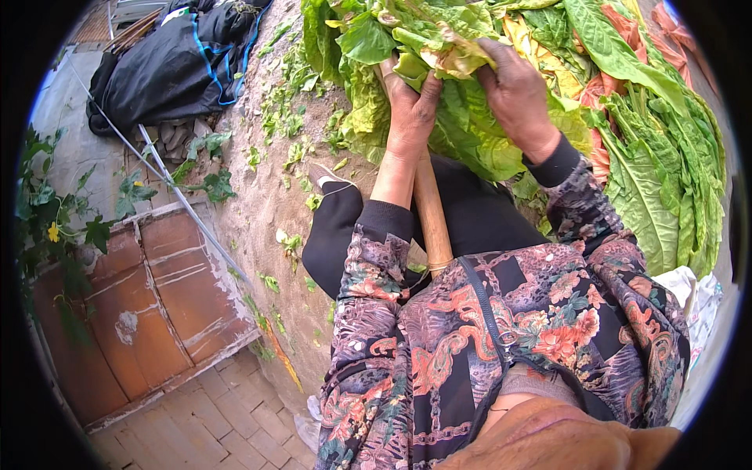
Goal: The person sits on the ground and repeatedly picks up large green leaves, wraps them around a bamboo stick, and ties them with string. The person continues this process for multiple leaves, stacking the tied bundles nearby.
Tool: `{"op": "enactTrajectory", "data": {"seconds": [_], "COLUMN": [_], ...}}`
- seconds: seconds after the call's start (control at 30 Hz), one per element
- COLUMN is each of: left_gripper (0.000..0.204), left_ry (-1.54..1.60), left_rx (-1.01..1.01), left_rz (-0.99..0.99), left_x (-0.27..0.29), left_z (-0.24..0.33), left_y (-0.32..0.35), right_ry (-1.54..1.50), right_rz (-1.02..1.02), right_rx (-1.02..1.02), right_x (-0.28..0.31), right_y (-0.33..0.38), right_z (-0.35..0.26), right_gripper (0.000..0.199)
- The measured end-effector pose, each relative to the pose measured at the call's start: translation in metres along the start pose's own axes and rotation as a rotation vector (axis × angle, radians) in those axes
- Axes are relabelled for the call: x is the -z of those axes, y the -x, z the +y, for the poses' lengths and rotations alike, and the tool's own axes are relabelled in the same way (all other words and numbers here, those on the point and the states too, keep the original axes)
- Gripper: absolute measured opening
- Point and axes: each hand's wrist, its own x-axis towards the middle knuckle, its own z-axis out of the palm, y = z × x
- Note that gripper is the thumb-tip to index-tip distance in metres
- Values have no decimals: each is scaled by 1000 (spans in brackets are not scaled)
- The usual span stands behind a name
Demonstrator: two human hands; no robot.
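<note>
A light wooden pole runs from my lap up into a thick bunch of large green and yellowing leaves, which look like tobacco leaves. Over the pole's upper part lies my left hand, closed, its thumb up against the leaf stems; its other fingers are partly hidden. My right hand pinches a crumpled, browning leaf between thumb and fingers, just right of the left hand. Leaves hang down on both sides of the pole.
To the right lies a big heap of long green leaves with reddish cloth among them. Leaf scraps litter the sandy ground. At left are a black bag, a thin metal pole, a rusty brown panel and a vine.
</note>
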Motion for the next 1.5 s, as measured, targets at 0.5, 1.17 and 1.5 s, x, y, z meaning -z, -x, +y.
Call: {"op": "enactTrajectory", "data": {"seconds": [0.5,1.17,1.5], "left_gripper": [49,18,17], "left_ry": [-478,-548,-1250], "left_rx": [95,423,-17], "left_rz": [5,-171,-315], "left_x": [17,189,55], "left_z": [62,-69,100], "left_y": [26,-24,-49], "right_ry": [-476,-769,-1522], "right_rz": [-378,-1137,-379], "right_rx": [-119,-184,-758], "right_x": [-22,-98,-189], "right_y": [65,-11,14], "right_z": [51,24,4], "right_gripper": [65,37,37]}}
